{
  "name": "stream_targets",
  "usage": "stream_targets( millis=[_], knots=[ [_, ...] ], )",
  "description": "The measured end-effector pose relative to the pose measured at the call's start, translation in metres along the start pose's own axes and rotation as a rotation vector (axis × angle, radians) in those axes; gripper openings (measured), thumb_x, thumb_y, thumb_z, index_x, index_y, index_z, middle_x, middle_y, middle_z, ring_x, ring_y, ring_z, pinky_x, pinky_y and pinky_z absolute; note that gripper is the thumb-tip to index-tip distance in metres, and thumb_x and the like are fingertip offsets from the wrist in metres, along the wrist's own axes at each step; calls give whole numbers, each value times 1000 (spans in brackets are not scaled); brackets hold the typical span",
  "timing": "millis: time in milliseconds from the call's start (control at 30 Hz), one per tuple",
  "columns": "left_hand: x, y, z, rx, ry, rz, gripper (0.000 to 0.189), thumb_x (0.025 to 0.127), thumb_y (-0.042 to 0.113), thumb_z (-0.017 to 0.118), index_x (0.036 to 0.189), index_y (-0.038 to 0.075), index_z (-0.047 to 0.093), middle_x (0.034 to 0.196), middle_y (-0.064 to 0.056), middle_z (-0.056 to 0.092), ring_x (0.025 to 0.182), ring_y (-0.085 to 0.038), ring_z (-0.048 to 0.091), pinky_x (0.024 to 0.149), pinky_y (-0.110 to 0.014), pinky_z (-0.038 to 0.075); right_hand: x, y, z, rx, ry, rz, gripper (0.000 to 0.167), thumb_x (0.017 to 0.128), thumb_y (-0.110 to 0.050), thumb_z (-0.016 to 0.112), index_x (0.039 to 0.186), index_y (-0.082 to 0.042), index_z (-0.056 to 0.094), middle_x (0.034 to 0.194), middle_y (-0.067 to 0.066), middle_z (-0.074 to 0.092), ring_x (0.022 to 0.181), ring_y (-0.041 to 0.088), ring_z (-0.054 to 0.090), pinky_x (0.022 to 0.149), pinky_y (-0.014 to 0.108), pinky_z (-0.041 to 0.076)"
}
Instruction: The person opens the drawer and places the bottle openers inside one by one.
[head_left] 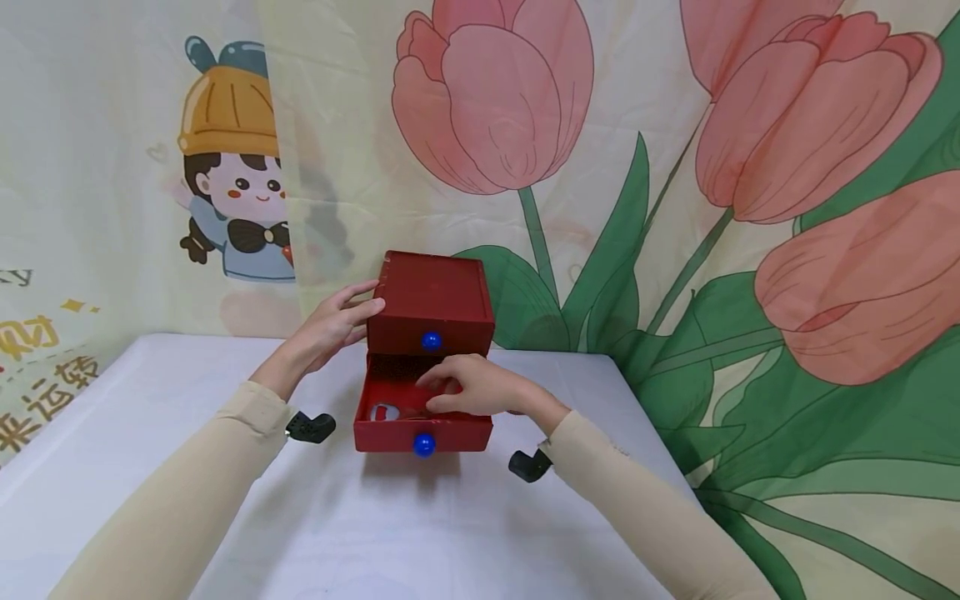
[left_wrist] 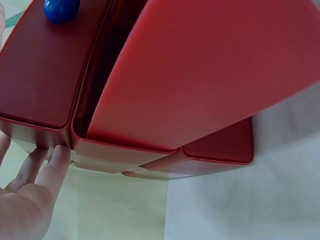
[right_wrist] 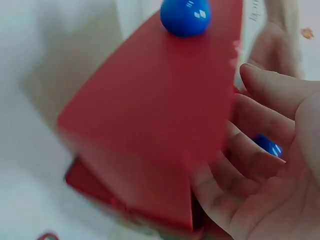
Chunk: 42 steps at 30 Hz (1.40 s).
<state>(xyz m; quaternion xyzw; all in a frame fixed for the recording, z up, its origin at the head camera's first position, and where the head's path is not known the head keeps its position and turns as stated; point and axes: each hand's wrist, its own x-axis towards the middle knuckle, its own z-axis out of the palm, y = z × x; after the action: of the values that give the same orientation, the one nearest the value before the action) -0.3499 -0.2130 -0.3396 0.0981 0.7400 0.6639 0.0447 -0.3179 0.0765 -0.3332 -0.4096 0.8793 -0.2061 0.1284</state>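
A red two-tone drawer box (head_left: pixel 435 285) stands on the table, its lower drawer (head_left: pixel 457 436) pulled out and its upper drawer pushed in. Each drawer front bears a round blue knob (head_left: pixel 423 444). My left hand (head_left: pixel 330 325) touches the box's left side with extended fingers (left_wrist: pixel 52 172). Over the pulled-out drawer, my right hand (head_left: pixel 476 385) reaches in with bent, spread fingers; some fingertips (right_wrist: pixel 252 72) show, others are hidden behind the drawer front. No held thing is visible. Inside the drawer lies a small silvery piece with a red opening (head_left: pixel 385 412), its kind unclear.
A white cloth covers the table (head_left: pixel 450 533). Behind it hangs a curtain (head_left: pixel 337 167) printed with tulips and a cartoon figure. A black wrist camera (head_left: pixel 310 427) sits at the left wrist, another black camera (head_left: pixel 530 466) at the right.
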Motion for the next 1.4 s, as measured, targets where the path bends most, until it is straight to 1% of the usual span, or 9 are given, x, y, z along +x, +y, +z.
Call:
stream_targets(
  millis=[167,333,467,633,867,1033,1133,1267,1400],
  knots=[
    [-1,2,-4,6,1,-1,78,108,42,60,172,23,19,172,-17,27,154,-40,38,125,-56,34,-37,16,-21,71,65,18,46,101,-25,74,144,-13,66,135,4,65,117,20,64,89,28,60],
    [-3,1,-6,18,4,-1,80,108,43,60,172,22,18,173,-17,26,154,-41,37,124,-57,34,-63,34,-35,97,163,24,47,99,-20,76,143,-7,65,132,10,68,116,29,68,92,33,62],
    [-4,0,-7,15,6,-3,81,107,44,61,172,22,18,173,-17,25,155,-41,36,124,-56,35,-77,47,-41,55,226,72,46,99,-20,77,142,-9,66,127,8,69,111,26,69,89,35,63],
    [-4,-1,-7,20,14,-7,80,108,44,60,172,23,19,172,-18,27,154,-40,38,124,-56,35,-91,62,-42,14,274,166,46,100,-21,74,143,-6,66,128,11,70,111,30,69,85,37,64],
    [-2,0,-5,10,15,-13,81,107,44,62,172,23,19,173,-16,27,154,-39,37,124,-56,34,-106,96,-28,-30,331,270,45,100,-21,74,140,-1,65,125,17,71,104,33,71,83,40,64],
    [-1,0,-2,13,13,-15,81,106,44,63,172,24,19,173,-15,27,154,-39,37,124,-55,35,-116,125,-12,-9,363,365,48,100,-22,75,140,2,64,121,20,71,101,34,71,81,41,64],
    [-1,0,-1,17,14,-13,81,107,44,62,172,24,19,173,-14,27,154,-39,37,124,-55,35,-119,144,-1,-5,377,422,50,99,-25,76,140,3,64,121,22,72,101,34,71,82,41,64],
    [-1,0,0,20,14,-10,81,106,44,63,172,24,19,173,-14,27,154,-38,38,124,-54,36,-124,167,14,-12,391,468,54,98,-27,77,139,5,63,121,27,71,107,38,69,85,46,62],
    [0,0,2,24,15,-14,83,105,45,64,172,25,18,173,-12,27,154,-37,39,123,-52,37,-126,185,28,29,384,563,59,98,-30,76,142,5,60,124,26,69,109,37,65,87,49,60]
  ],
)
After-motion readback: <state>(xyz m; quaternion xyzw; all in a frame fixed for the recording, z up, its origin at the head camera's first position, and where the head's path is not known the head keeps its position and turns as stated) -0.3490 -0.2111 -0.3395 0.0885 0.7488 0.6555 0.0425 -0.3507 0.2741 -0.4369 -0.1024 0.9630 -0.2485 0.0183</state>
